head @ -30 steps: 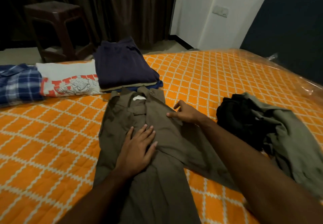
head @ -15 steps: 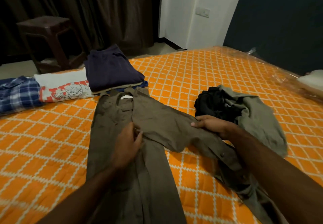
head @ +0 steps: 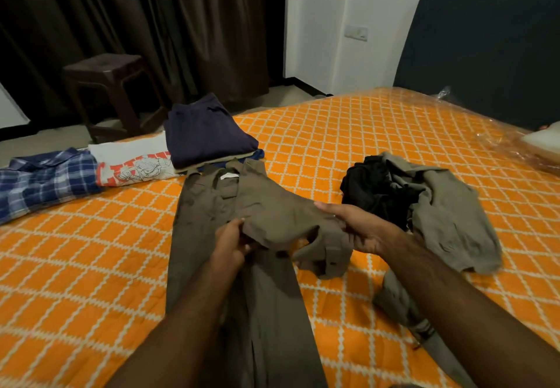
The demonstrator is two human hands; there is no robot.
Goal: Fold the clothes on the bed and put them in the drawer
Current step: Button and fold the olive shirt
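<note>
An olive-brown shirt (head: 212,221) lies collar-away on the orange quilted bed (head: 363,133). Its right sleeve is lifted and bunched across the chest. My left hand (head: 231,243) pinches that sleeve near the shoulder. My right hand (head: 360,227) grips the sleeve further out, and the cuff hangs below it. To the right lies an unfolded heap: a black garment (head: 372,187) and a grey-green one (head: 448,215). Folded clothes sit at the far edge: a navy stack (head: 206,133), a white printed tee (head: 133,160) and a blue plaid shirt (head: 45,178).
A dark plastic stool (head: 109,84) stands on the floor beyond the bed, before dark curtains. A dark padded headboard (head: 485,48) rises at the right, with clear plastic wrap and a white pillow (head: 545,142) at that end. No drawer is in view.
My left hand has gone from pressing flat on the shirt to pinching the sleeve. My right hand has taken the sleeve and drawn it inward, so it now bunches over the chest.
</note>
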